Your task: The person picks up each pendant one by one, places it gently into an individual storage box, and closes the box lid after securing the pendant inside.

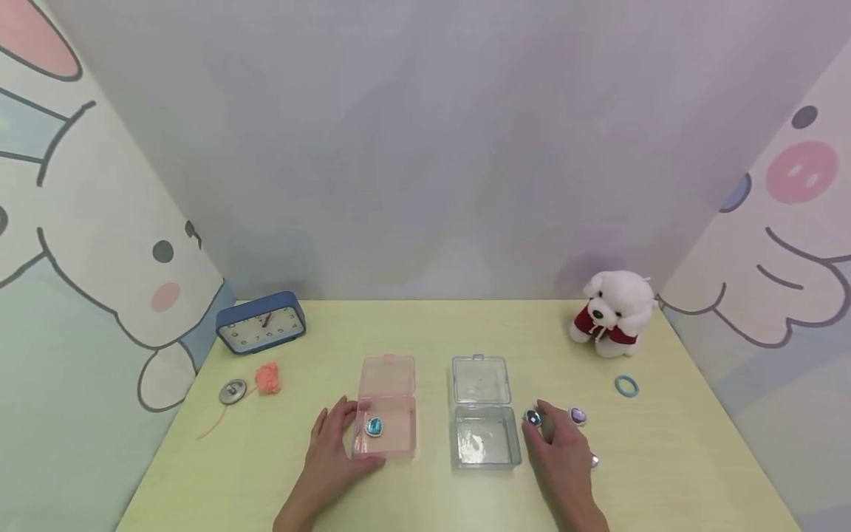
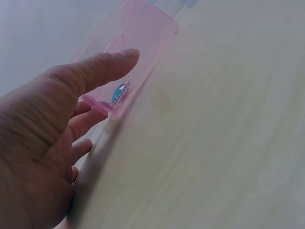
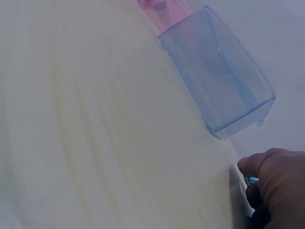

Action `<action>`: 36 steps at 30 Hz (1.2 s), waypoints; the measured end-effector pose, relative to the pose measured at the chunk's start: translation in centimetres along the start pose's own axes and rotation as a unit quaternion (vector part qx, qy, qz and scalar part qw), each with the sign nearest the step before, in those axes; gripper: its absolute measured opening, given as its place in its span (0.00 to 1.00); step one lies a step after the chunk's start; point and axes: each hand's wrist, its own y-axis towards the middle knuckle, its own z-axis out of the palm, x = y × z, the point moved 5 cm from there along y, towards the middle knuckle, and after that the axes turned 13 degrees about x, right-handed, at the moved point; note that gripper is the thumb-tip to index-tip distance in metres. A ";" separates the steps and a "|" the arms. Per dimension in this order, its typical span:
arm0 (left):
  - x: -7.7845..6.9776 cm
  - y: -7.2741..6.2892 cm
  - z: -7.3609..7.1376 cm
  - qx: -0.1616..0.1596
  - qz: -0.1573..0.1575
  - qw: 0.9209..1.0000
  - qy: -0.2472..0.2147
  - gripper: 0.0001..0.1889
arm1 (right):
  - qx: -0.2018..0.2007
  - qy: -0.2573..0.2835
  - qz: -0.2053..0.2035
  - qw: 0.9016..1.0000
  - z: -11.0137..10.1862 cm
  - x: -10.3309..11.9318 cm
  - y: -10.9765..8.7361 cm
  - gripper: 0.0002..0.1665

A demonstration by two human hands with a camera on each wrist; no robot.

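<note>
Left hand (image 1: 330, 452) held pink box (image 1: 401, 430) at left side; blue gem (image 1: 374, 427) lay inside. Right hand (image 1: 561, 452) pinched dark gem (image 1: 533, 418), just right of blue box (image 1: 492, 464).

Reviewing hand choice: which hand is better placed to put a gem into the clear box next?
Likely the right hand: it pinches a dark blue gem beside the clear box; the left hand holds the pink box.

The left grip (image 1: 330, 452) and right grip (image 1: 561, 447) are bare hands with slim, tapering fingers (image 2: 88, 121). Behind each, the wrist (image 1: 295, 510) is bare too. On the left grip, the thumb (image 2: 97, 71) has a short nail (image 2: 129, 53) and fine creases (image 2: 59, 78) around its base.
</note>
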 end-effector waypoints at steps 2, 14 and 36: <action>0.0 0.0 0.0 0.001 -0.001 1.000 -0.002 0.52 | 0.005 0.016 0.005 1.000 0.0 -0.1 0.0 0.27; 0.1 0.0 -0.1 -0.002 0.003 1.000 0.000 0.52 | -0.058 -0.005 -0.104 0.993 -2.0 2.1 0.4 0.28; 0.1 0.0 0.1 -0.001 -0.004 1.000 -0.010 0.51 | -0.079 0.019 -0.232 0.969 -2.4 7.8 0.3 0.31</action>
